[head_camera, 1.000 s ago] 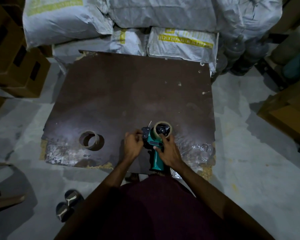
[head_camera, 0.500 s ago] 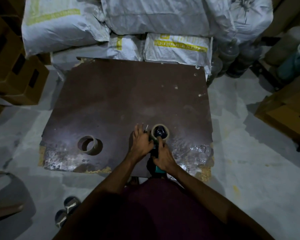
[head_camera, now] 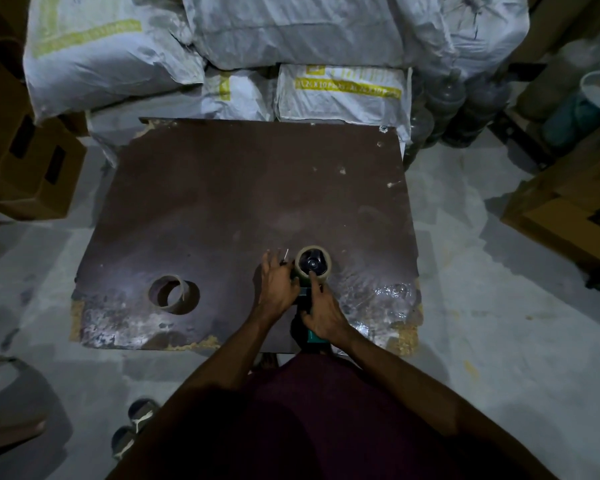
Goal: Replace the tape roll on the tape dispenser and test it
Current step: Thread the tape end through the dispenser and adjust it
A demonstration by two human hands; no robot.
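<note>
A brown board point(head_camera: 243, 202) lies flat on the grey floor point(head_camera: 499, 306). Near its 6 o'clock edge sits the dispenser point(head_camera: 314, 336), with a tape roll point(head_camera: 313, 264) on its wheel. The roll faces up, and its dark hub shows in the middle.

The right hand point(head_camera: 321, 311) is closed around the green handle, and its first finger reaches up onto the roll. The left hand point(head_camera: 278, 285) lies just beside it at 9 o'clock, fingers spread, touching the side of the roll. It hides the front of the dispenser, so I cannot tell if it grips anything there. A thin pale strip pokes up between the left hand and the roll.

An empty core point(head_camera: 167, 294) stands on the board at 8 o'clock, well apart from the hands. Shiny clear film point(head_camera: 385, 296) lies stuck on the board at 4 o'clock.

White sacks point(head_camera: 291, 39) are piled past the board at 12 o'clock. Brown boxes point(head_camera: 28, 161) stand at 9 o'clock, and more boxes at 3 o'clock. Dark bottles point(head_camera: 465, 105) crowd the 1 o'clock corner. A pair of shoes point(head_camera: 132, 427) sits on the floor at 7 o'clock.
</note>
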